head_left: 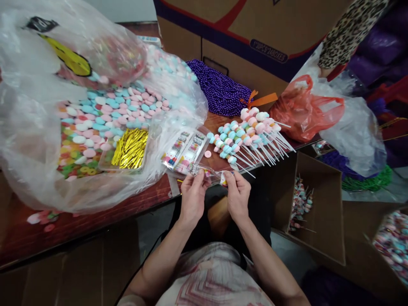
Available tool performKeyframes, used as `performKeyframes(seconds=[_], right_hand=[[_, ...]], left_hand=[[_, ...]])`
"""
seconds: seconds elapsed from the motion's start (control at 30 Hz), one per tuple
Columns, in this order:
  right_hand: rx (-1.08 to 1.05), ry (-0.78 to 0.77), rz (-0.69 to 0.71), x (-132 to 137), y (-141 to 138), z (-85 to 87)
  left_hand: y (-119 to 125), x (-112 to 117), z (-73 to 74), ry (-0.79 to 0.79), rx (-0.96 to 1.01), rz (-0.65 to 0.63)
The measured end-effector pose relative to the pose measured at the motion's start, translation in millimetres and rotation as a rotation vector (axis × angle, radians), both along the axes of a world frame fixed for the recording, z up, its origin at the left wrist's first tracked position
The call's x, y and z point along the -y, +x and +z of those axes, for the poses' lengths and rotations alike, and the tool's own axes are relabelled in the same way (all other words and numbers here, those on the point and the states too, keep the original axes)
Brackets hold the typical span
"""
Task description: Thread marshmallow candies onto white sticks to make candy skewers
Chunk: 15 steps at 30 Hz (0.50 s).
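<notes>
Item, nearest: left hand (192,196) and right hand (237,196), each pinching one end of a small clear plastic sleeve (213,174) with coloured print, held just over the near edge of the dark red wooden counter (95,214); no stick is visible inside it.

Item, just beyond: flat stack of the same printed clear sleeves (185,152), unused.

Item, right of the stack: heap of pastel marshmallow skewers on white sticks (251,136), unwrapped; judged the bulk of the work left.

Item, low right: open brown cardboard carton (318,212) holding a few skewers; judged the finished share, small.

Item, left: large clear plastic bag of loose pastel marshmallows (95,110), with a clear packet of gold twist ties (129,148) lying against it, crowding the counter.

Item, far: purple bead strands (219,89); red plastic bag (306,108); another person's spotted sleeve (347,29).
</notes>
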State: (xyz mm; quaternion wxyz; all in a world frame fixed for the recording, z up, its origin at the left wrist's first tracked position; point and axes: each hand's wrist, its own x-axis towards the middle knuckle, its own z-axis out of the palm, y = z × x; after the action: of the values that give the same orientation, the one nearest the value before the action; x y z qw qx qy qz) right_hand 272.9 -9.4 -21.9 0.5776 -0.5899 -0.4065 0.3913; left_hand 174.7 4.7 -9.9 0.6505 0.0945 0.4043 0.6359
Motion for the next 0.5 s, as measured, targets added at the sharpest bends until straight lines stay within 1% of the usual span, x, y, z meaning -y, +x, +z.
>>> performKeyframes(seconds=[0.1, 0.23, 0.3, 0.37, 0.43, 0.5], right_hand=[[0.242, 0.049, 0.049, -2, 7, 6.1], [0.660, 0.153, 0.064, -15, 21, 19.0], [0.864, 0.200, -0.002, -27, 35, 26.3], [1.045, 0.216, -0.119, -41, 54, 32.1], [1.207, 0.174, -0.192, -55, 74, 35.0], [1.330, 0.076, -0.184, -68, 90, 34.5]], left_hand=[[-7, -3, 2.5, -0.017, 0.010, 0.013], [-10, -8, 3.1, -0.012, -0.007, 0.112], [-13, -12, 2.1, -0.024, -0.013, 0.175], [-17, -17, 1.3, -0.046, -0.018, 0.227], [-21, -20, 1.4, -0.049, -0.018, 0.252], [-24, -23, 2.3, -0.040, 0.000, 0.254]])
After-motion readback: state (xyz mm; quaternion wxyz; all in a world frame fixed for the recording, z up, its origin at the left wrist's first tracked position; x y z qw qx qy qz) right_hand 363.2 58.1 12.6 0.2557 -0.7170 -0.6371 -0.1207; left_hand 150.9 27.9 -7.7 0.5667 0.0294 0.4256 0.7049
